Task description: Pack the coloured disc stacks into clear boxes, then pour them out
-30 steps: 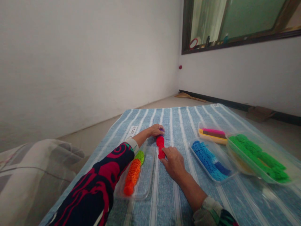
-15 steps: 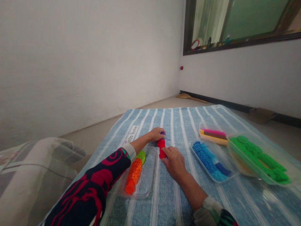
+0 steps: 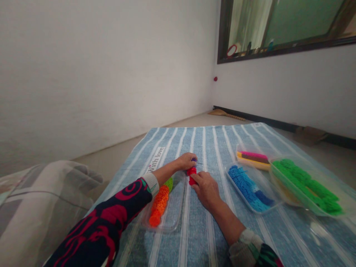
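Note:
A short row of red bumpy pieces (image 3: 191,175) lies on the striped cloth, pointing away from me. A purple piece (image 3: 194,160) is at its far end, partly covered by fingers. My left hand (image 3: 187,161) is closed on the purple piece, its fingertips pinched together. At the near end, my right hand (image 3: 205,188) has its thumb and fingers closed on the red row. Left of the row, under my left forearm, sits a clear plastic tray (image 3: 178,207). It holds an orange row (image 3: 160,205) with a lime-green end (image 3: 169,184), partly hidden by my sleeve.
A clear tray of blue pieces (image 3: 246,189) stands to the right. Beyond it are a tray of green pieces (image 3: 306,185) and one with pink, brown and yellow rows (image 3: 253,160). The striped cloth (image 3: 205,141) covers the table. Grey checked fabric (image 3: 47,200) is at left.
My left hand and the purple piece sit slightly farther right. Less of the red row shows between my hands. The view has shifted a little, uncovering more of the cloth's lettering.

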Motion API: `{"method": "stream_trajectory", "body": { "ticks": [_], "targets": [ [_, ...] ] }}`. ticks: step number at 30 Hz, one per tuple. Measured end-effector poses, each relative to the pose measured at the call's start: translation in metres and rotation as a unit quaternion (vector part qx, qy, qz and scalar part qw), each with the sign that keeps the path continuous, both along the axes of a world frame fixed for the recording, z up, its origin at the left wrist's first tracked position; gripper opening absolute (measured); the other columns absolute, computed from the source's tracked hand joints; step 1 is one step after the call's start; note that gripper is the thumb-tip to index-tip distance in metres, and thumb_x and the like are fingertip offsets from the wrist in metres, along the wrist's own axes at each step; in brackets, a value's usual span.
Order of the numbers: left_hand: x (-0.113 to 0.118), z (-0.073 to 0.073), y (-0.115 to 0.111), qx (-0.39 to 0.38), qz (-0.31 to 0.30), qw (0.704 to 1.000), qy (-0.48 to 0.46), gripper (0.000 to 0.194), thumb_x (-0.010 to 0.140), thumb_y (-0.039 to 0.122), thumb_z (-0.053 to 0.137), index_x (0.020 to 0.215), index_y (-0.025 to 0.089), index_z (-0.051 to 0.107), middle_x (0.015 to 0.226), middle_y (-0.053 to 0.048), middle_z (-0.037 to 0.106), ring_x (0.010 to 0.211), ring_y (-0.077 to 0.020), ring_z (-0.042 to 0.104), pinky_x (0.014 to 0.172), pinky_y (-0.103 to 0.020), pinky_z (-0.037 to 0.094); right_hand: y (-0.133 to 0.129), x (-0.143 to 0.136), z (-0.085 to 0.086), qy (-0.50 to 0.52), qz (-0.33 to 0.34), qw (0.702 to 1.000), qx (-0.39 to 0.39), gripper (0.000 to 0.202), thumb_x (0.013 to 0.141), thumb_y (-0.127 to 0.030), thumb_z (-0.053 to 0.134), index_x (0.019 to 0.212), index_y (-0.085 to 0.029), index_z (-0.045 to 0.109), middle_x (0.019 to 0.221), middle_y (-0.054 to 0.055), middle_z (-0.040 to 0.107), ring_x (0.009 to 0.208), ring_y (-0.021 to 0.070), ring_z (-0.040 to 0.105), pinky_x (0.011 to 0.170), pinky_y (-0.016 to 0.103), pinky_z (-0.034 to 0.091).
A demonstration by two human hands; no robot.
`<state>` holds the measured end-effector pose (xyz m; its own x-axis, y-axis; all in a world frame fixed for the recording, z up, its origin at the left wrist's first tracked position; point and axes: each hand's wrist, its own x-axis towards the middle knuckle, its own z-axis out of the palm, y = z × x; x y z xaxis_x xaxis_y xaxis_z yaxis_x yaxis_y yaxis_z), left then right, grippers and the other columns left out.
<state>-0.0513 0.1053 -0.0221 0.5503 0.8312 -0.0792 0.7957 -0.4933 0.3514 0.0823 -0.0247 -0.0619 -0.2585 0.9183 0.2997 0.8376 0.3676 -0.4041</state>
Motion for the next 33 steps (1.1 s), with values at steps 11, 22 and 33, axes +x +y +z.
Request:
{"method": "stream_trajectory", "body": {
  "ticks": [11, 22, 33],
  "targets": [
    [-0.002, 0.010, -0.002, -0.081, -0.014, 0.996, -0.019, 0.027, 0.068, 0.019, 0.054, 0.089, 0.013, 0.069, 0.082, -0.001, 0.068, 0.077, -0.0154, 0.058, 0.070, -0.021, 0.044, 0.002, -0.001, -0.002, 0.013, -0.007, 1.000, 0.019, 0.017, 0.088, -0.022, 0.055, 0.102, -0.026, 0.064, 0.093, 0.003, 0.061, 0.087, 0.0173, 0.053, 0.071, 0.026, 0.036],
    [-0.008, 0.012, -0.007, -0.124, 0.014, 0.990, -0.068, 0.038, 0.065, 0.017, 0.054, 0.102, 0.014, 0.065, 0.091, -0.002, 0.066, 0.085, -0.0165, 0.057, 0.077, -0.024, 0.045, 0.002, -0.003, 0.000, 0.044, -0.004, 0.999, 0.010, 0.022, 0.088, -0.019, 0.053, 0.106, -0.026, 0.064, 0.100, 0.003, 0.060, 0.090, 0.0157, 0.057, 0.070, 0.024, 0.040],
    [-0.010, 0.011, -0.012, -0.185, 0.058, 0.971, -0.139, 0.031, 0.063, 0.016, 0.056, 0.093, 0.013, 0.064, 0.077, -0.001, 0.061, 0.069, -0.0134, 0.055, 0.060, -0.022, 0.046, 0.004, -0.006, 0.005, 0.045, -0.003, 0.999, -0.009, 0.042, 0.086, -0.020, 0.055, 0.127, -0.030, 0.053, 0.113, 0.006, 0.055, 0.091, 0.0169, 0.059, 0.072, 0.026, 0.046]
  ]
}}
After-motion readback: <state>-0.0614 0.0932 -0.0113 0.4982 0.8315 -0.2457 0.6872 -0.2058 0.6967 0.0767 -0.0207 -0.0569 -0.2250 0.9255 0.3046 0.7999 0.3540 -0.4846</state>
